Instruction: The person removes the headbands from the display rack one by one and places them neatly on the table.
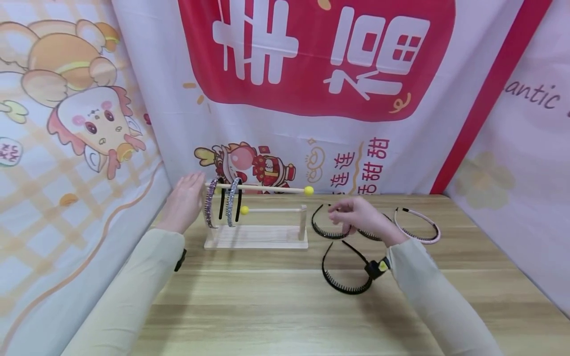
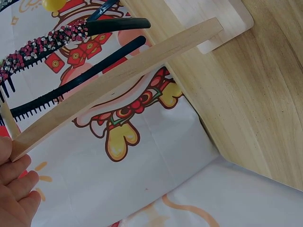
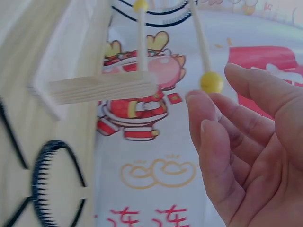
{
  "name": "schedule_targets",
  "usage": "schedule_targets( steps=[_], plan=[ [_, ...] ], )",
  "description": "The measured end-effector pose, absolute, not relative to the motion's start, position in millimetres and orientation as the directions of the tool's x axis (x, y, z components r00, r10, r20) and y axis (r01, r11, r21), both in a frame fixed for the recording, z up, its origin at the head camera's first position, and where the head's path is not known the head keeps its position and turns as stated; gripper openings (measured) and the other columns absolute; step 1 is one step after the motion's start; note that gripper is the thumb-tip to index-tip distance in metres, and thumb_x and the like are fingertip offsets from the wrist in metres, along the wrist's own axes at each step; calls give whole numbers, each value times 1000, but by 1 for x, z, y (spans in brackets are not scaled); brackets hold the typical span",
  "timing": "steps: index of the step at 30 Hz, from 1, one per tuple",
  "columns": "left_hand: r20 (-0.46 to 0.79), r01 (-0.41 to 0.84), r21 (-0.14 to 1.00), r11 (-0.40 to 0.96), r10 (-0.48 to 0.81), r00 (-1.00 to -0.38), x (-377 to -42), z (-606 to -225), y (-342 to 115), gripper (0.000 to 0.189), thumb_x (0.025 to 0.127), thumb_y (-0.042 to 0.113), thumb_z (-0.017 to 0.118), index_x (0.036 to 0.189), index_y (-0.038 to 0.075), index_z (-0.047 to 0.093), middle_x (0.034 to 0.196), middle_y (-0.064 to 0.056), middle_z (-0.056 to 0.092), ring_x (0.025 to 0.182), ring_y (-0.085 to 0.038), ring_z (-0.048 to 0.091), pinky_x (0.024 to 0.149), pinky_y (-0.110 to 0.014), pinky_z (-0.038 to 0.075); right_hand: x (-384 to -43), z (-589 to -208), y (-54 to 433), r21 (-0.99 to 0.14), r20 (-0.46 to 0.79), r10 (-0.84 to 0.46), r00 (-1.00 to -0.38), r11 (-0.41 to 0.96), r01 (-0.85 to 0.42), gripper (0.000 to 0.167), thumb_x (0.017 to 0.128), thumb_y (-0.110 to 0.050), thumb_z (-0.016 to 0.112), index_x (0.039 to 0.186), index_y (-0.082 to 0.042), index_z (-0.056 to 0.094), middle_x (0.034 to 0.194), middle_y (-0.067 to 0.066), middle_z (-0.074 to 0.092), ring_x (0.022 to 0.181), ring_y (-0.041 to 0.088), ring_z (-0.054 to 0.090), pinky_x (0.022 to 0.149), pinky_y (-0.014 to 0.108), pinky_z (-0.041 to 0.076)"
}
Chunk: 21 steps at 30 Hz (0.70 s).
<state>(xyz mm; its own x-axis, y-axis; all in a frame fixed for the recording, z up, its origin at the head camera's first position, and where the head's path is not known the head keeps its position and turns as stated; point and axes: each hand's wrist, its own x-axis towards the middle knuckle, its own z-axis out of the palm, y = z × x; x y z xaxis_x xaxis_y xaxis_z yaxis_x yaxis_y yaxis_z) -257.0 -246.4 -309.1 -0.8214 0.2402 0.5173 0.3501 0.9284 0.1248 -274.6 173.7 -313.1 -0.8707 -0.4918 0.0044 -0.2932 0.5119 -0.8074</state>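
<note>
My left hand (image 1: 183,200) grips the upper end of the left post of a wooden headband stand (image 1: 256,237). Two sparkly headbands hang on its upper rod near that post: a purple-pink one (image 1: 209,205) and a silvery one (image 1: 231,205). The left wrist view shows the post (image 2: 118,78) reaching my fingertips, beside a beaded headband (image 2: 45,45). My right hand (image 1: 356,215) hovers right of the stand, fingers loosely bent and holding nothing. In the right wrist view, the upper rod's yellow ball (image 3: 211,83) appears close to its fingertips; contact cannot be told.
Below and around my right hand lie black toothed headbands, one in front (image 1: 347,290) and one behind (image 1: 331,235). A pale pink headband (image 1: 429,241) lies farther right. The stand's lower rod ends in another yellow ball (image 1: 244,210). Printed cloth (image 1: 165,123) hangs behind the wooden table (image 1: 249,306).
</note>
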Motion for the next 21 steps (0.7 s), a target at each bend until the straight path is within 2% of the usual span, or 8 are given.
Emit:
schedule_targets(
  steps=[7, 16, 21],
  plan=[
    [544, 357, 105, 928, 247, -802, -256, -309, -244, 39, 96, 3, 43, 131, -13, 38, 134, -30, 38, 124, -44, 35, 109, -49, 18, -286, -284, 158, -784, 60, -474, -878, 522, -335, 35, 88, -23, 64, 117, -5, 58, 97, 12, 64, 64, 25, 62, 56, 36, 56],
    [601, 377, 75, 923, 260, -756, -259, -312, -243, 36, 95, 3, 44, 127, -13, 43, 130, -30, 43, 121, -44, 39, 108, -50, 22, -293, -258, 134, -783, 127, -481, -867, 488, -386, 41, 87, -23, 64, 124, -8, 54, 102, 11, 62, 73, 32, 63, 61, 40, 57],
    [592, 372, 88, 924, 252, -765, -260, -312, -243, 37, 96, 4, 43, 128, -13, 42, 132, -30, 41, 122, -43, 38, 109, -49, 20, -294, -246, 118, -791, 149, -487, -861, 464, -399, 44, 87, -22, 65, 127, -9, 52, 105, 10, 60, 78, 31, 62, 63, 39, 57]
  ],
)
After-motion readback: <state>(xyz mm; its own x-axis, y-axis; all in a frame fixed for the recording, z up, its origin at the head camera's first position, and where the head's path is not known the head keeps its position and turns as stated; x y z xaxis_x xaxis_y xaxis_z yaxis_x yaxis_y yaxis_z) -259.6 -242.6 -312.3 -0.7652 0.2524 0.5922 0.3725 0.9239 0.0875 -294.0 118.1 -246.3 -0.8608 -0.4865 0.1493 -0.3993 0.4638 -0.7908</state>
